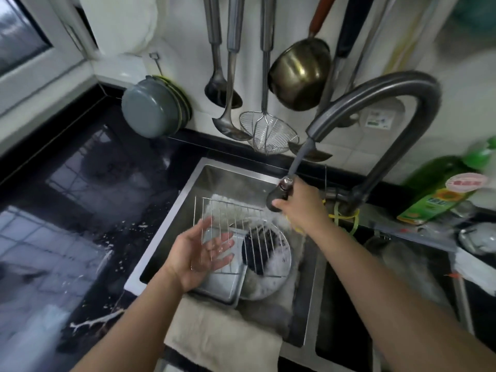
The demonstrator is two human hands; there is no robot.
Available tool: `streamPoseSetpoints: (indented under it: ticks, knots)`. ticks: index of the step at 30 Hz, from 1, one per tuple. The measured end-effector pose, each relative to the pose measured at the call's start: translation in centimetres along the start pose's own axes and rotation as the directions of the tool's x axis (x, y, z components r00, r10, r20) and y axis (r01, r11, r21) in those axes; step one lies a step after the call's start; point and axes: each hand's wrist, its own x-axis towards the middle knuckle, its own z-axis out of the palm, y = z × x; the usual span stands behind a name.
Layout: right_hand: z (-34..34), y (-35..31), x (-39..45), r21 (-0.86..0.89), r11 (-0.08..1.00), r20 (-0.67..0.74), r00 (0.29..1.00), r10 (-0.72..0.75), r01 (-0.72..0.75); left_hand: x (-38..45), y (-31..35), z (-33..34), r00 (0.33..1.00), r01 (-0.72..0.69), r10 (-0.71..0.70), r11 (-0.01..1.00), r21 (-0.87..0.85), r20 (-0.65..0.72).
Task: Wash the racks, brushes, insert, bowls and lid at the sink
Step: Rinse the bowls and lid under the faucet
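Head view: the left hand (204, 251), palm up and fingers spread, props a wire rack (236, 226) tilted over the sink (188, 200). The right hand (300, 208) grips the sprayer (279, 196), spraying the rack. The green carton (440, 200) has a sunflower label, writing unreadable.

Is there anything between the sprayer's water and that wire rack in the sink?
Nothing visible. The right hand aims the dark pull-out spray head straight at the rectangular wire rack, which the open left hand props up from behind, over a square metal tray.
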Motion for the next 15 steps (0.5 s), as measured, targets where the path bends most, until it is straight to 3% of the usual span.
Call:
streamPoseSetpoints:
  ticks: [2, 4, 5, 7, 9, 11, 12, 15]
  knots:
    - [-1.5, 1.3, 0.5, -0.114, 0.988, 0.160, 0.984, -0.083, 0.102, -1.9, 1.1, 0.4, 1.000, -0.020, 0.019, 0.999, 0.044, 0.014]
    - [-2.8, 2.7, 0.8, -0.262, 0.929, 0.346, 0.924, -0.163, 0.262, -3.6, 2.6, 0.9, 0.998, -0.055, 0.052, 0.990, 0.131, 0.031]
    - [-3.3, 3.6, 1.2, -0.370, 0.868, 0.404, 0.899, -0.172, 0.332, -4.4, 3.3, 1.4, 0.997, -0.075, 0.068, 0.979, 0.187, 0.041]
    - [-4.2, 4.6, 2.4, -0.628, 0.630, 0.426, 0.879, -0.213, 0.457, -5.8, 4.6, 2.3, 0.990, -0.126, 0.101, 0.941, 0.315, 0.096]
    - [-4.8, 5.7, 3.7, -0.835, 0.344, 0.401, 0.903, -0.152, 0.429, -6.7, 5.7, 3.3, 0.978, -0.204, 0.160, 0.862, 0.465, 0.132]
    - [-5.8, 6.7, 4.6, -0.917, 0.133, 0.376, 0.927, -0.020, 0.375, -7.3, 6.3, 4.0, 0.960, -0.275, 0.252, 0.747, 0.605, 0.125]
    - [-6.2, 7.2, 4.7, -0.931, 0.091, 0.359, 0.933, 0.034, 0.355, -7.4, 6.5, 3.9, 0.947, -0.304, 0.294, 0.688, 0.659, 0.131]
    - [-6.8, 7.4, 4.2, -0.945, 0.128, 0.307, 0.951, 0.033, 0.301, -8.4, 6.5, 3.3, 0.908, -0.380, 0.382, 0.585, 0.716, 0.170]
